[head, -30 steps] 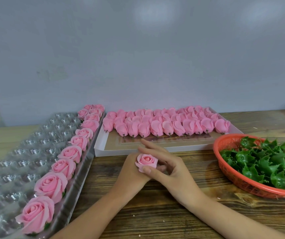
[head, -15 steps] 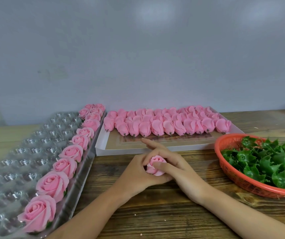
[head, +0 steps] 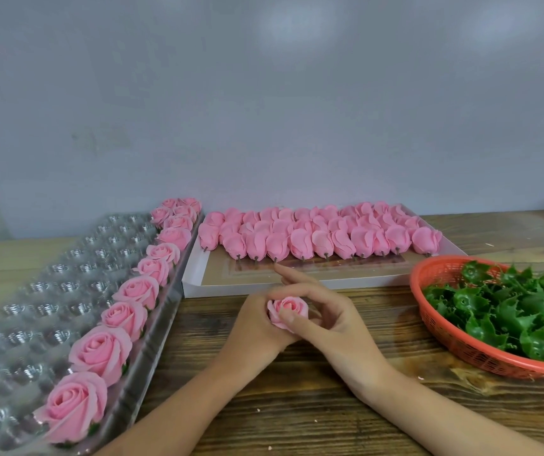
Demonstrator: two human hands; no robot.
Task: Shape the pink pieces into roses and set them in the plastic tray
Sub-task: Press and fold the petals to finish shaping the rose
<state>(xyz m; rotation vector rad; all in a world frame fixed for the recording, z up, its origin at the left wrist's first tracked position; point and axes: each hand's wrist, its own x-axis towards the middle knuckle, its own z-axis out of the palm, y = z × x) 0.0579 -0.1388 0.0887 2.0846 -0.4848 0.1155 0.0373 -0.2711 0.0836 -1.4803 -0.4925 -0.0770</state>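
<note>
While both hands meet low over the bench point(head: 296, 406), the left hand point(head: 255, 324) cups a rose point(head: 288, 307) from below and the right hand point(head: 336, 320) pinches its outer petals, forefinger lifted. Shaping looks nearly done; next it needs a gentle carry to a free cup in the plastic tray point(head: 50, 284), beside the finished roses point(head: 99, 350)

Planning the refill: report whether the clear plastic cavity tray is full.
Partly empty. The clear plastic tray holds finished pink roses only along its right side; the rest is bare.
</note>
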